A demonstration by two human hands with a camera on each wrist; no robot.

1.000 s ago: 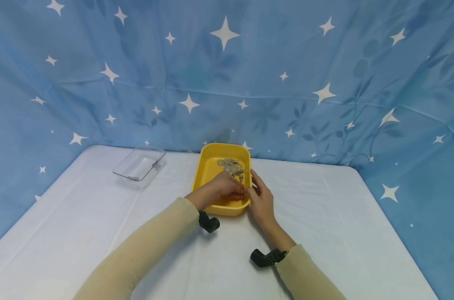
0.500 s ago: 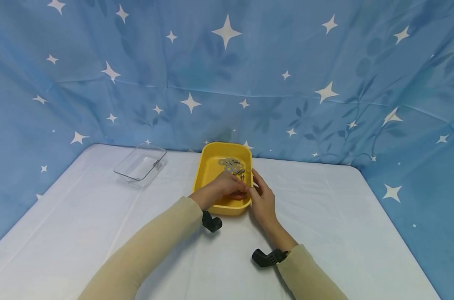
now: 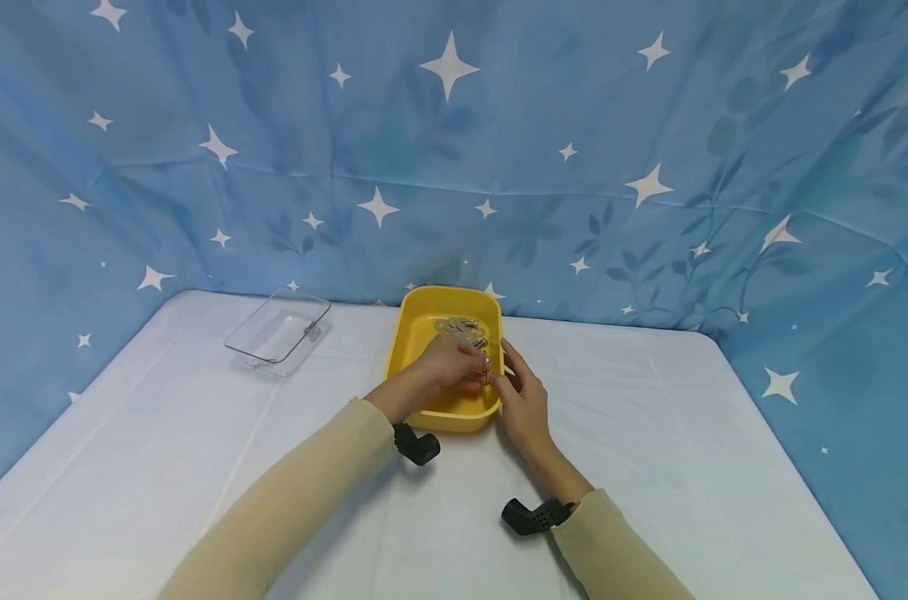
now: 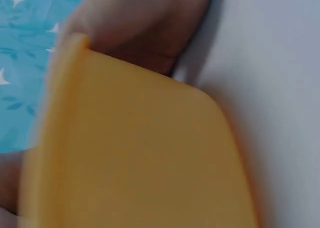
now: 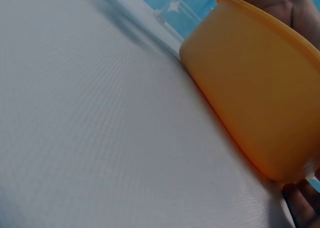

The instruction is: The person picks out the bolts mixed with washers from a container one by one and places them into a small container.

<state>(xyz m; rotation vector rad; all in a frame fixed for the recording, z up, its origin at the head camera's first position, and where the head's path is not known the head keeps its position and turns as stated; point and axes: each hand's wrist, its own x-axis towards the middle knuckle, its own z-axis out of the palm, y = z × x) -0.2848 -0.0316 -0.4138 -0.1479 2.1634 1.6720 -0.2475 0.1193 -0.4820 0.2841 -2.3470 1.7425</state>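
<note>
A yellow tray (image 3: 393, 367) stands at the far middle of the table. In the head view my left hand (image 3: 448, 363) reaches over its near-left side, and its fingertips pinch a small bolt (image 3: 488, 377) near the right wall. My right hand (image 3: 525, 408) grips the tray's right rim, thumb on top and fingers along the outside. Behind my left hand lie several flat washers (image 3: 454, 325) and a few bolts (image 3: 472, 324), partly hidden. The left wrist view shows the tray's outer wall (image 4: 150, 138) with my right hand (image 4: 145, 23) beyond it.
A clear box with a wire handle (image 3: 277, 333) stands on the white-covered table (image 3: 611, 433) at the back left. A blue star-patterned curtain (image 3: 393, 125) hangs right behind the table's far edge.
My left fingers have shifted slightly away from me and apart from the right thumb, so the pinched bolt shows more. My right hand and the tray hold their place.
</note>
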